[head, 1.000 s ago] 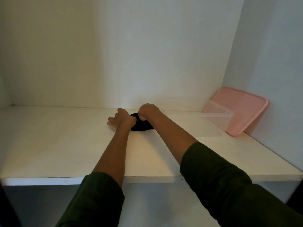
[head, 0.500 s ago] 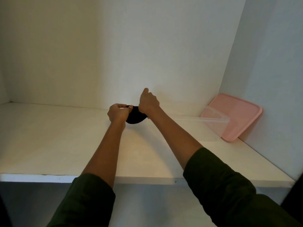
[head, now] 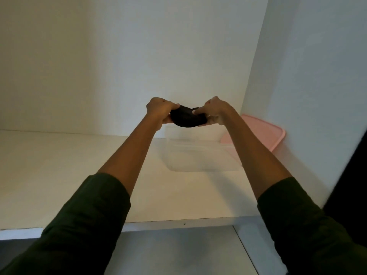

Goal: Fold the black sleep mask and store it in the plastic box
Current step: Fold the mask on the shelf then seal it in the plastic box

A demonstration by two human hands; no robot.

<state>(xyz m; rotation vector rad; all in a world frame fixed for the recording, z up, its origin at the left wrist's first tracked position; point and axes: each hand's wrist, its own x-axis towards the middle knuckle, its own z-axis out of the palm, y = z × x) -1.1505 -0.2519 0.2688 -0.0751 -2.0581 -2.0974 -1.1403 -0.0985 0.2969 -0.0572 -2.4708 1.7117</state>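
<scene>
Over white shelf point(head: 59, 165): mask point(head: 187, 120), perhaps folded.

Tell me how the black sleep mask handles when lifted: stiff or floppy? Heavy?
Likely floppy: the sleep mask bows in a curve between the left hand and the right hand, which hold its ends. Probably light, since finger grips alone carry it in the air. It looks like soft fabric, so it is unlikely to roll or break when set in the plastic box.

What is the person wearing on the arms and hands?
Dark green fabric sleeves: the left sleeve and right sleeve are both pushed up well above the wrists. The left hand and right hand are bare: no gloves, watch or rings visible.
</scene>
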